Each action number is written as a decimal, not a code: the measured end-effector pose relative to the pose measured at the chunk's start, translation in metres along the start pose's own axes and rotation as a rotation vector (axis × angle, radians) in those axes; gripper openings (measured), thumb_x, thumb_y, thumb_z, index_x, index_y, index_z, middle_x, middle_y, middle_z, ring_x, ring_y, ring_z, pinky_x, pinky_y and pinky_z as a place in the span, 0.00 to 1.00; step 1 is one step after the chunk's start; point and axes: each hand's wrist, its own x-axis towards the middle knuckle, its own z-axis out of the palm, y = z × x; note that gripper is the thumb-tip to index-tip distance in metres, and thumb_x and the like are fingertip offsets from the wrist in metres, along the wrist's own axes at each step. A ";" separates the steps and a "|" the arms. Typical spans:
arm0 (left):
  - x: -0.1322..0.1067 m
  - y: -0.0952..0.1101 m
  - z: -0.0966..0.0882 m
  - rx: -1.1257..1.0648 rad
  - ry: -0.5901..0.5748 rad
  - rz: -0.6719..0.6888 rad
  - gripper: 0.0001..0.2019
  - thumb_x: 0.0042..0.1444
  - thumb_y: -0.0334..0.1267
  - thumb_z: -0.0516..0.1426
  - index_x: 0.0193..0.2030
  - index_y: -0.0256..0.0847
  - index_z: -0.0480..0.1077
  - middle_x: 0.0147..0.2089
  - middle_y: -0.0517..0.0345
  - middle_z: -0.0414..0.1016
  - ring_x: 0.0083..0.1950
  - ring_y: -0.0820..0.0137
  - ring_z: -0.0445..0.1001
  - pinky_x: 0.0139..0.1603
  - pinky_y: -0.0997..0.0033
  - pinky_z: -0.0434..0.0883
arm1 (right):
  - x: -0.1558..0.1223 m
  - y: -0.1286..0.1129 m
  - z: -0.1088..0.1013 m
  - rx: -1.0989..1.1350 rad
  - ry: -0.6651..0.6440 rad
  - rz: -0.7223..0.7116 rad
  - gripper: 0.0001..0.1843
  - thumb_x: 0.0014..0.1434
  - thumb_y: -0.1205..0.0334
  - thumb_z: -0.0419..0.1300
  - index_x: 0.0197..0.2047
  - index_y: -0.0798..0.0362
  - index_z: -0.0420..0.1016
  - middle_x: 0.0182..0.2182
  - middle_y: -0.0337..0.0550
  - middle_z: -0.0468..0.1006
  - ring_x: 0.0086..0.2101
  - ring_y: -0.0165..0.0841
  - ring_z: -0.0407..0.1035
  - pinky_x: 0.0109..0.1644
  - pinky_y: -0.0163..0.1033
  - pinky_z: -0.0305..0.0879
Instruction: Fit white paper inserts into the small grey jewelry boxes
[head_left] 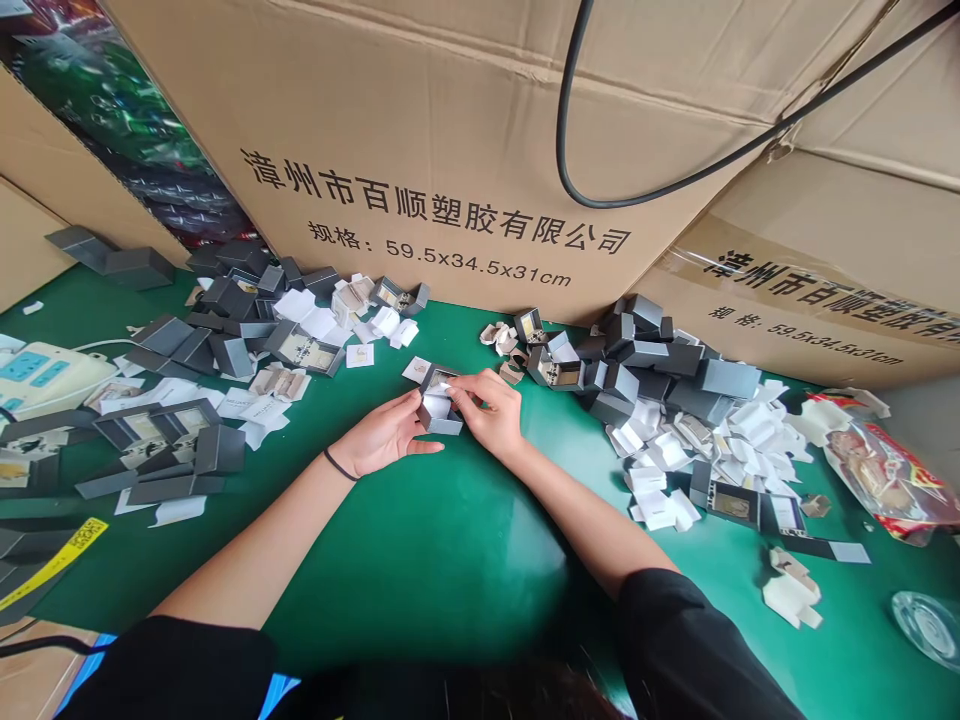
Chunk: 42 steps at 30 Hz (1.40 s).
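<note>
The left hand (381, 437), half curled, holds the left side of a small grey gift box (444, 427) over the green counter (360, 570); the right hand (491, 408) pinches a white piece, probably paper, at its opening. The box looks light, stiff and crushable; its outer walls suit gripping.

Pretty sure this was a small packing workshop or a factory corner. Big cardboard cartons (420, 130) with a plastics company's name printed in Chinese walled in the back of a green worktop (390, 570), and little grey boxes (727, 378) and loose white inserts (757, 430) were heaped on both sides, plus a chunky power strip (56, 378) at the left edge.
</note>
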 end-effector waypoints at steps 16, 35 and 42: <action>-0.001 0.000 0.004 -0.001 -0.002 -0.009 0.13 0.60 0.38 0.54 0.51 0.40 0.68 0.48 0.48 0.72 0.47 0.61 0.74 0.44 0.52 0.75 | -0.001 0.010 0.001 -0.079 -0.170 -0.035 0.13 0.64 0.60 0.51 0.41 0.49 0.77 0.37 0.42 0.80 0.36 0.33 0.71 0.41 0.40 0.70; 0.000 -0.003 0.003 -0.017 -0.090 -0.018 0.15 0.62 0.39 0.50 0.55 0.42 0.65 0.49 0.47 0.74 0.51 0.55 0.74 0.47 0.46 0.71 | -0.003 0.013 0.002 -0.193 -0.108 -0.023 0.20 0.61 0.58 0.53 0.56 0.49 0.64 0.38 0.45 0.71 0.36 0.34 0.67 0.40 0.39 0.68; -0.002 -0.004 0.004 0.010 -0.119 -0.009 0.15 0.61 0.39 0.51 0.55 0.43 0.65 0.51 0.47 0.73 0.51 0.52 0.73 0.47 0.43 0.70 | 0.000 0.009 0.003 -0.008 -0.071 0.170 0.10 0.57 0.57 0.57 0.41 0.52 0.72 0.34 0.41 0.71 0.27 0.27 0.64 0.27 0.33 0.65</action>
